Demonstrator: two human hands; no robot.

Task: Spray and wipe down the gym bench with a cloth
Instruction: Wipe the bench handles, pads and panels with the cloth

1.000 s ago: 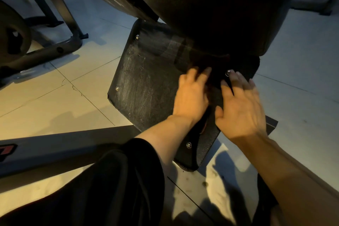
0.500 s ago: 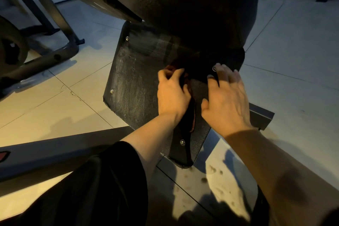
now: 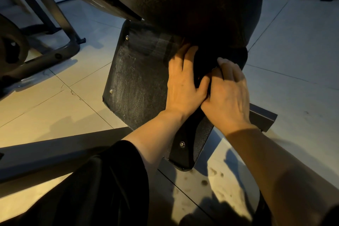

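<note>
The black padded gym bench [image 3: 192, 5] fills the top of the view. Under it a scuffed black plate [image 3: 135, 79] with rivets slopes down toward me. A dark cloth [image 3: 202, 66] lies bunched against the plate just beneath the pad's lower edge, hard to make out in the shadow. My left hand [image 3: 183, 84] holds the cloth between thumb and fingers and presses it on the plate. Touching it on the right, my right hand [image 3: 228, 93] has its fingers curled over the cloth's other side. No spray bottle is in view.
A grey metal frame bar [image 3: 55, 152] crosses the floor at lower left, and its end [image 3: 264, 117] sticks out at right. Another machine's dark legs and a weight disc [image 3: 11, 51] stand at far left. Pale floor tiles [image 3: 293, 60] lie all around.
Both hands have closed in toward each other and now touch. The right hand's fingers went from flat on the plate to curled on the cloth. The view moved closer.
</note>
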